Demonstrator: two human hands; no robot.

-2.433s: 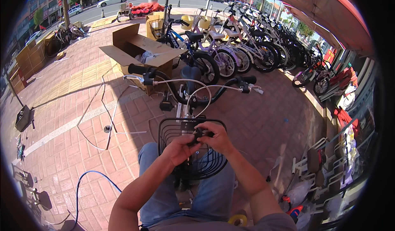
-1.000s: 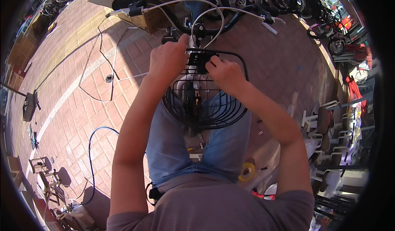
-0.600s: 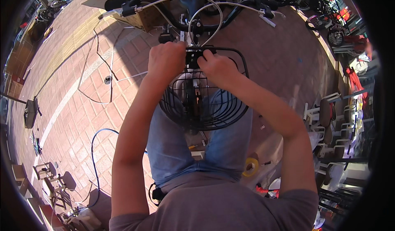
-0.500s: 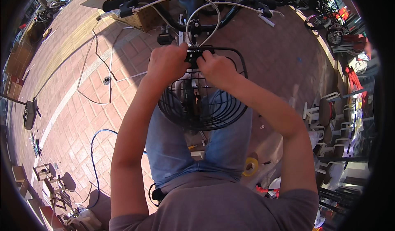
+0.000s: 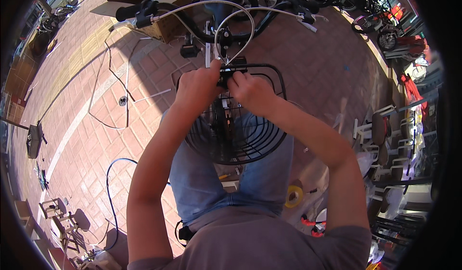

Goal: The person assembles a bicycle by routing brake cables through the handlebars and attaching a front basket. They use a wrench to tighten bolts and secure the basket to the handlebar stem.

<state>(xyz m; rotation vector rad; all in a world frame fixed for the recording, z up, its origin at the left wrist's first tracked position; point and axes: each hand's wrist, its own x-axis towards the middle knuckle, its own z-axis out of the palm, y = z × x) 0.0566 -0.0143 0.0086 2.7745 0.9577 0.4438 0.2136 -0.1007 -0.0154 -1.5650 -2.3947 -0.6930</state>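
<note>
From the head camera, the person is leaning over a black wire basket [image 5: 240, 130] that is sitting against the front of a bicycle, just below the handlebar [image 5: 211, 15] and its looping white cables [image 5: 231, 29]. Both hands are working at the basket's far rim, where a small dark bracket [image 5: 225, 75] is showing between them. The risk here looks to be a slip: the bracket is small and mostly hidden by the fingers, so it could be twisting out of line or a loose part could be dropping through the wires onto the brick paving [image 5: 96, 125], and the cables hanging just above could be snagging the knuckles. The left hand [image 5: 196, 88] is curling closed around the rim and the bracket's left side, fingers pressed together. The right hand [image 5: 250, 91] is bending its fingers inward, pinching at the bracket's right side; what exactly sits between those fingertips cannot be told. A yellow tape roll [image 5: 293, 196] is lying on the ground near the person's right leg.
</note>
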